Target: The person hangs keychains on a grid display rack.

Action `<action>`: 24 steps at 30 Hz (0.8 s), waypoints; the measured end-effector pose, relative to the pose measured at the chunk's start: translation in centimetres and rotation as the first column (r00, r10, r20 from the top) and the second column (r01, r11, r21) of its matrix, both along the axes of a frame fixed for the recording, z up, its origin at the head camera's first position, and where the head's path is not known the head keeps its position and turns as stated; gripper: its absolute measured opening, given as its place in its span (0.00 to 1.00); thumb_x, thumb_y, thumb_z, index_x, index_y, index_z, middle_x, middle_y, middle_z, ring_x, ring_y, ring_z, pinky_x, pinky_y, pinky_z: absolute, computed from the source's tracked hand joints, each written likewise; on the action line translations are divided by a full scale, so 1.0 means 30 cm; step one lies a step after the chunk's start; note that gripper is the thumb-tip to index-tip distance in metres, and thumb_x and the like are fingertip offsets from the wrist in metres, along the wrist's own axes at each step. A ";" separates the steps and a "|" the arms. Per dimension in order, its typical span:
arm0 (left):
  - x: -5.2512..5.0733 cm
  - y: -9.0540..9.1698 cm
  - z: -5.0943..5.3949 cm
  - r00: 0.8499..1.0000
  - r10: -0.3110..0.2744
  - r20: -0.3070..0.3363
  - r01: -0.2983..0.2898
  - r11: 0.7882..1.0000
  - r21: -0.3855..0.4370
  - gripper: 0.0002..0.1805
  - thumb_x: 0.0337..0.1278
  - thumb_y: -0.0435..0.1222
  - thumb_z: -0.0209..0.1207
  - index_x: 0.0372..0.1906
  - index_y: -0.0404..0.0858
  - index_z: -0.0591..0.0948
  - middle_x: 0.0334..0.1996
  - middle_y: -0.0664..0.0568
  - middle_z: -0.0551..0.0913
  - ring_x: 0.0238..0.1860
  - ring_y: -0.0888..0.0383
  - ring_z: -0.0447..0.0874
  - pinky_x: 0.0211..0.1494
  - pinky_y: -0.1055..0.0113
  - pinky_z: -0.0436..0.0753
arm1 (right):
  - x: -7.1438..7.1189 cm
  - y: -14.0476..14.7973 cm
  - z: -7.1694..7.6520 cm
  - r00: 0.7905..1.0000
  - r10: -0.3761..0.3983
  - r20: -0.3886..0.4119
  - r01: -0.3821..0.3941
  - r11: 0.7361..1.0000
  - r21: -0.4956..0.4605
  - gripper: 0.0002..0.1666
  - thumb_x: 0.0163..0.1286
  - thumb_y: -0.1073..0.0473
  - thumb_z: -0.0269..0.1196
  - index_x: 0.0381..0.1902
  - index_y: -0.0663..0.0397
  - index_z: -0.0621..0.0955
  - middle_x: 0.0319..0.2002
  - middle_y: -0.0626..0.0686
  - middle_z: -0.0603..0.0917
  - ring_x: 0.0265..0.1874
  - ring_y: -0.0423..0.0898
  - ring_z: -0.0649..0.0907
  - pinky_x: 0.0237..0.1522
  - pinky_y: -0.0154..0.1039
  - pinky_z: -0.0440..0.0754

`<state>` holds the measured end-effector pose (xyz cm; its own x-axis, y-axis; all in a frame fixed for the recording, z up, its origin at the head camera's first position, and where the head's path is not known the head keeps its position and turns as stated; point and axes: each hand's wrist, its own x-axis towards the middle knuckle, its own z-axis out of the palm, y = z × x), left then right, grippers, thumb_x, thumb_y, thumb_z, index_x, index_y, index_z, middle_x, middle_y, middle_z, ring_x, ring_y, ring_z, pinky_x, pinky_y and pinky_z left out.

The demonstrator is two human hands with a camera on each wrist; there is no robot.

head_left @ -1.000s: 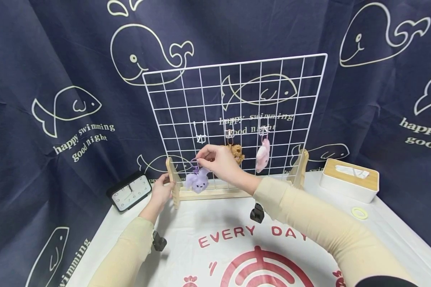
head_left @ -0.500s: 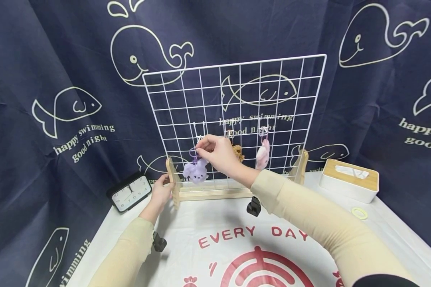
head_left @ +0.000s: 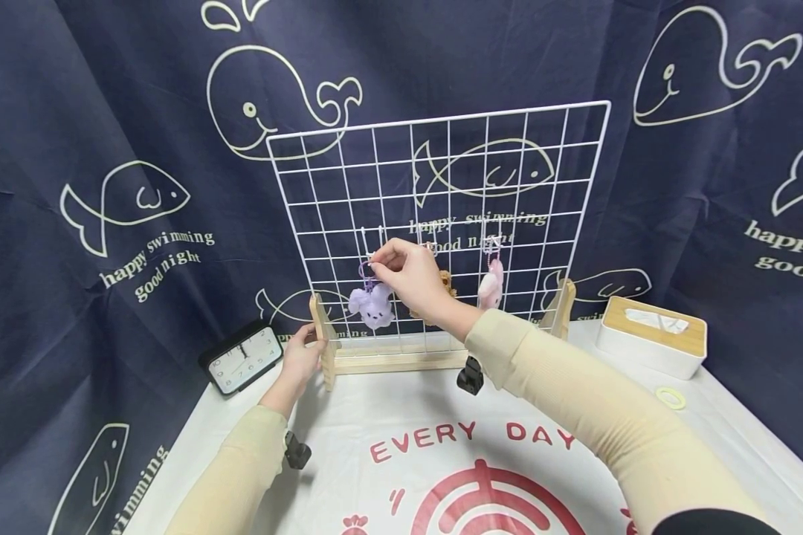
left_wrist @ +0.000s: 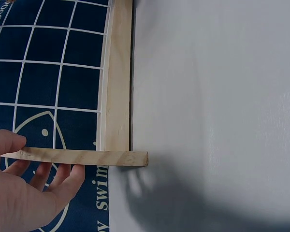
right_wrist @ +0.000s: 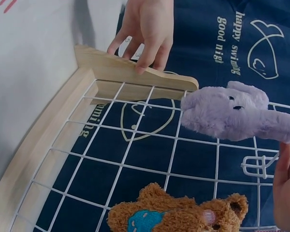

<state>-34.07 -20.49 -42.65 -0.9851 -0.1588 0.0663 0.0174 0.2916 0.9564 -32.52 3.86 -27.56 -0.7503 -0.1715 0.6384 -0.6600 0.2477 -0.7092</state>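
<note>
My right hand [head_left: 411, 279] pinches the purple ring of a lilac plush keychain [head_left: 372, 306], which dangles below it in front of the white wire grid [head_left: 448, 119]. Close to those fingertips, a white hook [right_wrist: 255, 166] sits on the grid; the head view shows it partly covered by the hand. On the grid's left side, my left hand [head_left: 301, 360] grips the wooden end piece [left_wrist: 82, 156] of the stand, thumb on one face and fingers on the other. A brown bear plush [right_wrist: 176, 215] hangs beside the right hand, half hidden by it in the head view.
A pink plush [head_left: 491, 286] hangs from another hook further right. Left of the stand is a black-framed clock [head_left: 244, 360]. A tissue box [head_left: 652, 342] and a pale yellow ring [head_left: 670, 397] lie at the right of the white table. Behind everything hangs a dark blue curtain [head_left: 140, 96].
My right hand has risen with the lilac plush keychain, bringing its ring up near the left hook. The left hand stays on the wooden end piece.
</note>
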 end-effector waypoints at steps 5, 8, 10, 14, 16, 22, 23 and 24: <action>-0.002 0.000 -0.001 1.000 0.004 0.014 -0.004 1.000 -0.021 0.26 0.71 0.30 0.53 0.72 0.33 0.69 0.65 0.33 0.71 0.66 0.34 0.70 0.62 0.40 0.81 | -0.016 0.005 -0.010 0.999 -0.038 -0.016 0.038 0.999 0.026 0.03 0.66 0.69 0.68 0.35 0.57 0.85 0.31 0.50 0.88 0.27 0.43 0.85 0.44 0.34 0.81; -0.002 0.000 0.001 1.000 0.006 0.021 -0.005 1.000 -0.028 0.26 0.71 0.31 0.53 0.72 0.34 0.69 0.65 0.34 0.71 0.67 0.34 0.70 0.62 0.41 0.81 | -0.021 0.006 -0.014 0.999 -0.043 -0.024 0.044 0.998 0.033 0.03 0.66 0.69 0.68 0.35 0.57 0.85 0.31 0.50 0.88 0.27 0.43 0.84 0.42 0.35 0.82; -0.002 0.000 0.002 1.000 0.005 0.019 -0.005 0.999 -0.033 0.26 0.71 0.31 0.53 0.72 0.34 0.69 0.65 0.34 0.71 0.67 0.34 0.70 0.62 0.41 0.81 | -0.023 0.006 -0.017 0.999 -0.044 -0.023 0.045 0.998 0.032 0.03 0.66 0.69 0.68 0.35 0.58 0.85 0.30 0.51 0.88 0.27 0.43 0.84 0.36 0.36 0.84; -0.002 -0.001 0.005 1.000 0.009 0.011 -0.008 0.999 -0.038 0.26 0.71 0.31 0.53 0.71 0.33 0.69 0.65 0.33 0.71 0.66 0.34 0.70 0.62 0.41 0.82 | -0.025 -0.004 -0.019 0.998 -0.066 -0.018 0.066 0.997 0.028 0.03 0.67 0.70 0.67 0.35 0.58 0.85 0.30 0.51 0.87 0.26 0.43 0.83 0.39 0.34 0.81; -0.002 -0.003 0.005 1.000 0.009 0.009 -0.009 0.999 -0.037 0.26 0.71 0.31 0.53 0.71 0.33 0.69 0.65 0.33 0.71 0.66 0.34 0.70 0.62 0.41 0.82 | -0.027 -0.011 -0.021 0.996 -0.087 -0.015 0.088 0.996 0.028 0.03 0.67 0.69 0.67 0.34 0.57 0.85 0.29 0.51 0.87 0.26 0.43 0.82 0.38 0.33 0.80; -0.003 -0.002 0.004 1.000 0.008 0.012 -0.008 0.999 -0.040 0.26 0.71 0.31 0.54 0.72 0.33 0.69 0.66 0.33 0.71 0.66 0.34 0.70 0.61 0.42 0.82 | -0.039 -0.027 -0.028 0.991 -0.130 0.008 0.130 0.991 0.011 0.03 0.68 0.69 0.65 0.34 0.58 0.83 0.29 0.52 0.85 0.26 0.45 0.81 0.29 0.31 0.80; -0.003 -0.002 0.003 1.000 0.008 0.012 -0.007 0.999 -0.040 0.26 0.71 0.31 0.54 0.72 0.33 0.69 0.66 0.33 0.71 0.66 0.34 0.70 0.61 0.42 0.82 | -0.042 -0.029 -0.028 0.990 -0.138 0.009 0.138 0.990 0.007 0.03 0.68 0.69 0.65 0.34 0.58 0.83 0.29 0.52 0.85 0.26 0.45 0.81 0.30 0.31 0.79; -0.003 -0.001 0.003 1.000 0.007 0.013 -0.007 0.999 -0.039 0.26 0.71 0.30 0.53 0.72 0.33 0.69 0.66 0.33 0.71 0.66 0.34 0.70 0.61 0.42 0.82 | -0.044 -0.030 -0.029 0.989 -0.148 0.010 0.148 0.989 0.006 0.03 0.68 0.69 0.65 0.34 0.58 0.83 0.29 0.52 0.85 0.27 0.45 0.81 0.30 0.30 0.79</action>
<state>-34.17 -20.53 -42.56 -0.9847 -0.1634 0.0601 0.0031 0.3290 0.9443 -33.85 2.97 -28.42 -0.7741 -0.0616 0.6301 -0.6088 0.3454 -0.7141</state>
